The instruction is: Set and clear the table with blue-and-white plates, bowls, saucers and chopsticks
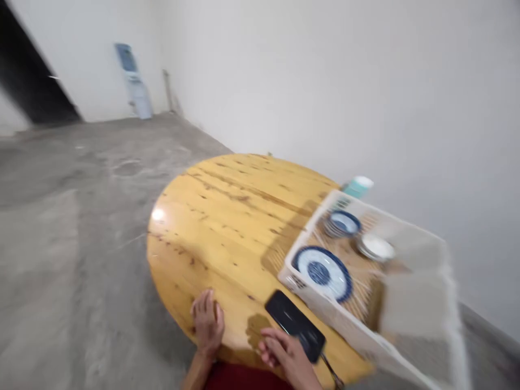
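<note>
Near the front edge of the wooden table (227,238), my left hand (208,322) rests with its fingers loosely bent and nothing visible in it. To its right, my right hand (286,355) is closed, its fingers curled in and the thumb against them, with no object showing. A black phone (296,325) lies flat just beside my right hand, a cable (333,374) running from its lower end. Further right, a white plastic basket (345,319) holds a blue-and-white plate (323,273), a stack of blue-rimmed bowls (342,223) and white dishes (376,248).
A teal container with a white lid (358,187) stands behind the basket. The basket reaches past the table's right side. A white wall (325,81) rises behind the table. Across the concrete floor (109,216) stand a water dispenser (135,84) and a dark doorway (32,70).
</note>
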`<action>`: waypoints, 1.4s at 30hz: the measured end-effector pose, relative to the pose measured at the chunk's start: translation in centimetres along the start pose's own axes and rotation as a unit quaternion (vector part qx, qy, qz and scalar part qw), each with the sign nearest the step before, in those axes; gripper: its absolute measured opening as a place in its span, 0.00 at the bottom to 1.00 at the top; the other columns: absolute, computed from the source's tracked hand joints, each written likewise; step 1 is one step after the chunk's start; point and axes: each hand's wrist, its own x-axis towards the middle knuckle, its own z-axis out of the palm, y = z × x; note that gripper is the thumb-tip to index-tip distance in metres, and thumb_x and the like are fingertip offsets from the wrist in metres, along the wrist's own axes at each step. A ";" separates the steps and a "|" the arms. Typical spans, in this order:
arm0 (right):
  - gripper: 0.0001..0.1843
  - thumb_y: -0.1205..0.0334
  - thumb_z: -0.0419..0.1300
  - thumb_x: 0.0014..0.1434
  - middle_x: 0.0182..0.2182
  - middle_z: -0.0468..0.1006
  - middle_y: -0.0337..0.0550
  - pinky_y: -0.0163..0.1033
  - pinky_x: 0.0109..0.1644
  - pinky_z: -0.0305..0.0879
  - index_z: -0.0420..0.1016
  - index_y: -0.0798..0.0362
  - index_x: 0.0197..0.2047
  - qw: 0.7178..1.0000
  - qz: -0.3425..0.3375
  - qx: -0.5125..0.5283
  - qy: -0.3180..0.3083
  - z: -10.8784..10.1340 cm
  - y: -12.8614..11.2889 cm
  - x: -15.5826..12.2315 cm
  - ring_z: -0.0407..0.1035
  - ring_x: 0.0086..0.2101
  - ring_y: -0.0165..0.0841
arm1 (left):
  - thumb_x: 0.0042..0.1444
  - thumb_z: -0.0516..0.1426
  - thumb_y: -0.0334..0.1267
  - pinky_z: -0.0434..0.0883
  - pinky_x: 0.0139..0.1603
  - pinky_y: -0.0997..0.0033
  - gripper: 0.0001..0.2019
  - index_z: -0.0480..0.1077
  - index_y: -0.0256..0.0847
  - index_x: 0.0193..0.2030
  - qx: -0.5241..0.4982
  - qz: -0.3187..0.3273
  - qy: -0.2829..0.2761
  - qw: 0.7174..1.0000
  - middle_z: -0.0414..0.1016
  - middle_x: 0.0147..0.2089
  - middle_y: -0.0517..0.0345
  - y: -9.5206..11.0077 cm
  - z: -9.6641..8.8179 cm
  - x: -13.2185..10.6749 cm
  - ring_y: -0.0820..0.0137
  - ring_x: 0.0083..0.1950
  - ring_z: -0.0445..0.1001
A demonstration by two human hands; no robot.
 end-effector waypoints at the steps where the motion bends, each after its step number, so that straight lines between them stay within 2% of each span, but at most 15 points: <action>1: 0.29 0.35 0.63 0.48 0.28 0.80 0.48 0.42 0.30 0.69 0.76 0.53 0.39 1.000 -0.003 0.024 0.017 0.1 -0.4 0.1 0.74 0.26 0.36 | 0.63 0.53 0.31 0.66 0.61 0.55 0.16 0.69 0.34 0.57 -0.004 0.001 -0.005 1.000 0.77 0.53 0.41 -0.2 0.4 0.3 0.57 0.56 0.72; 4: 0.25 0.42 0.63 0.49 0.28 0.79 0.44 0.37 0.30 0.65 0.74 0.55 0.39 0.998 0.003 0.055 0.034 0.2 -1.7 0.5 0.70 0.24 0.30 | 0.63 0.53 0.35 0.65 0.60 0.53 0.17 0.70 0.33 0.57 -0.019 -0.008 -0.014 1.000 0.76 0.53 0.39 -0.7 1.7 1.1 0.55 0.57 0.72; 7: 0.22 0.47 0.62 0.51 0.29 0.79 0.42 0.35 0.32 0.65 0.75 0.55 0.41 0.997 0.013 0.071 0.041 -0.1 -2.1 0.7 0.70 0.25 0.28 | 0.63 0.53 0.38 0.64 0.62 0.52 0.18 0.70 0.34 0.58 -0.033 -0.019 -0.037 0.999 0.75 0.55 0.39 -0.7 2.5 1.7 0.54 0.58 0.72; 17: 0.15 0.55 0.61 0.57 0.31 0.79 0.40 0.35 0.34 0.67 0.76 0.55 0.44 0.992 0.020 0.107 0.065 -1.1 -1.2 0.8 0.72 0.27 0.28 | 0.61 0.52 0.39 0.59 0.63 0.52 0.19 0.70 0.36 0.57 -0.051 -0.048 -0.112 0.991 0.74 0.56 0.40 0.7 2.3 2.7 0.55 0.59 0.70; 26: 0.12 0.59 0.60 0.58 0.31 0.80 0.40 0.34 0.34 0.67 0.77 0.56 0.43 0.993 0.027 0.101 0.058 -1.3 -1.2 0.8 0.73 0.27 0.27 | 0.62 0.52 0.38 0.57 0.65 0.51 0.20 0.69 0.34 0.59 -0.043 -0.043 -0.131 0.990 0.73 0.57 0.39 0.6 2.6 2.4 0.54 0.61 0.68; 34: 0.11 0.59 0.60 0.57 0.29 0.79 0.39 0.34 0.33 0.64 0.78 0.55 0.41 0.995 0.015 0.079 0.051 -0.9 -1.3 1.6 0.72 0.26 0.28 | 0.61 0.53 0.38 0.60 0.63 0.51 0.20 0.70 0.37 0.58 -0.044 -0.034 -0.106 0.993 0.74 0.55 0.41 0.3 2.8 2.5 0.54 0.58 0.71; 42: 0.19 0.49 0.60 0.53 0.30 0.79 0.41 0.36 0.32 0.63 0.76 0.55 0.41 0.996 0.007 0.087 0.034 -0.4 -0.8 1.3 0.71 0.26 0.30 | 0.63 0.52 0.37 0.62 0.61 0.56 0.17 0.71 0.37 0.56 -0.017 0.004 -0.087 0.996 0.76 0.53 0.42 -0.2 2.1 2.0 0.57 0.56 0.73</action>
